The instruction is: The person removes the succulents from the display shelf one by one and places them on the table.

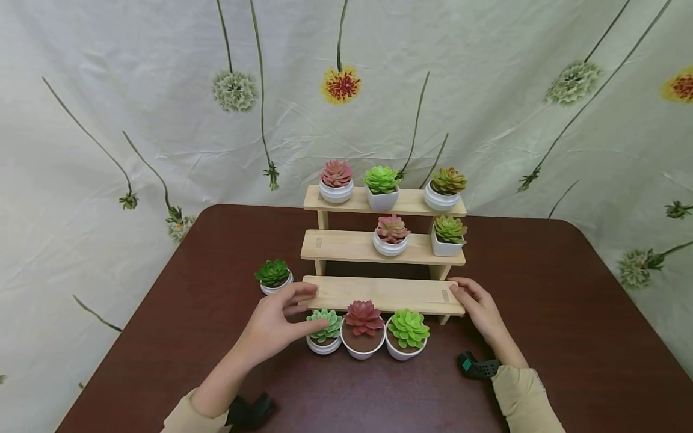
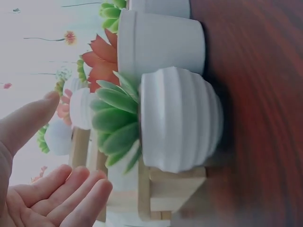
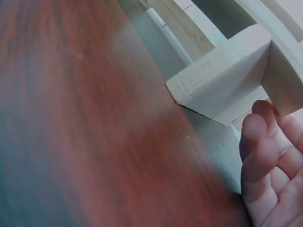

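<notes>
A three-tier wooden stand (image 1: 379, 293) stands on the table. My left hand (image 1: 278, 319) has its fingertips at the left end of its lowest shelf. That hand's thumb is spread away, overlapping a pale green succulent (image 1: 326, 328) in a ribbed white pot. In the left wrist view, a gap shows between the left hand (image 2: 52, 189) and this plant (image 2: 182, 120). My right hand (image 1: 482, 310) grips the right end of the lowest shelf by its corner; the right wrist view shows curled fingers (image 3: 260, 158) against the shelf end.
Beside the pale plant stand a dark red succulent (image 1: 364, 319) and a bright green one (image 1: 408, 329). A dark green succulent (image 1: 273, 273) sits left of the stand. Several potted succulents occupy the upper shelves. A flower-printed cloth (image 1: 162, 90) hangs behind the brown table (image 1: 541, 288).
</notes>
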`<state>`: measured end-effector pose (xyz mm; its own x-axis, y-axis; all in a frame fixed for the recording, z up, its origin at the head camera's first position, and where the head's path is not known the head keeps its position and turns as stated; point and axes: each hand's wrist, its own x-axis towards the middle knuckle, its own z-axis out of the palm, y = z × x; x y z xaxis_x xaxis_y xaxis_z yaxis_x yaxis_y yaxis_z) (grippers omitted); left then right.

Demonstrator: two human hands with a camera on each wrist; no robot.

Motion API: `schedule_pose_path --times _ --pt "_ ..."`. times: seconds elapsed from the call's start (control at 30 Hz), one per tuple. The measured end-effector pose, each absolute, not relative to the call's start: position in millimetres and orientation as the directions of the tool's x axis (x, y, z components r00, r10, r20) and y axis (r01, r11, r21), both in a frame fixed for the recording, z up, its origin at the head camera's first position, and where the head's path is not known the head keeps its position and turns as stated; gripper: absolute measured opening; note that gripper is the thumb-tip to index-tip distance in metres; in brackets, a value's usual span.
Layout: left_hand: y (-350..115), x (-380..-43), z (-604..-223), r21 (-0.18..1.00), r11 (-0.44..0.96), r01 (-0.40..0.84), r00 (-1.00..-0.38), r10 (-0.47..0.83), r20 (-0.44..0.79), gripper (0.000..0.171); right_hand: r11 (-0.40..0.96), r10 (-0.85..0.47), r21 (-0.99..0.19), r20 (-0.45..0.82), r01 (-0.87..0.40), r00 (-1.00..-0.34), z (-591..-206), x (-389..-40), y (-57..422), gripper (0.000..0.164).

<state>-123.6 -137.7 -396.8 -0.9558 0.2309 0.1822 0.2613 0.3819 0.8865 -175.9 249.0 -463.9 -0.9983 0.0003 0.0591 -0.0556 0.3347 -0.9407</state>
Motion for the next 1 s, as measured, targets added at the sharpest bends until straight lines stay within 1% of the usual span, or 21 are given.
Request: schedule_pose_path --times 0.1,0.23,0.4,0.63,0.8,1.0 --pt "-134.2 -128.9 -394.8 0.902 0.346 0.258 -0.957 0.222 0.188 0.058 0.339 0.000 -0.939 0.056 -0.053 -0.998 -463.6 -175.8 248.7 0.034" --pt "-128.9 -137.4 -390.6 0.933 0.285 0.220 -0.965 0.204 0.165 0.056 0.344 0.001 -0.938 0.053 -0.049 -0.999 -464.2 -176.3 248.4 0.035" --pt "-117.0 -150.2 -385.1 0.954 0.219 0.204 -0.966 0.204 0.160 0.059 0.358 -0.002 -0.933 0.052 -0.050 -0.999 -464.4 -176.5 249.1 0.035" --pt "-94.8 -171.0 -375.3 0.958 0.219 0.187 -0.970 0.197 0.144 0.062 0.370 -0.007 -0.928 0.050 -0.049 -0.999 -464.1 -176.0 249.9 0.036" --pt "-80.9 -183.3 -370.9 0.957 0.235 0.172 -0.974 0.189 0.128 0.060 0.364 -0.004 -0.930 0.050 -0.048 -0.999 -463.7 -175.4 249.4 0.036" --pt "-67.6 -193.2 -367.5 0.956 0.225 0.189 -0.971 0.187 0.148 0.060 0.349 0.001 -0.936 0.055 -0.052 -0.998 -463.3 -175.7 249.0 0.034"
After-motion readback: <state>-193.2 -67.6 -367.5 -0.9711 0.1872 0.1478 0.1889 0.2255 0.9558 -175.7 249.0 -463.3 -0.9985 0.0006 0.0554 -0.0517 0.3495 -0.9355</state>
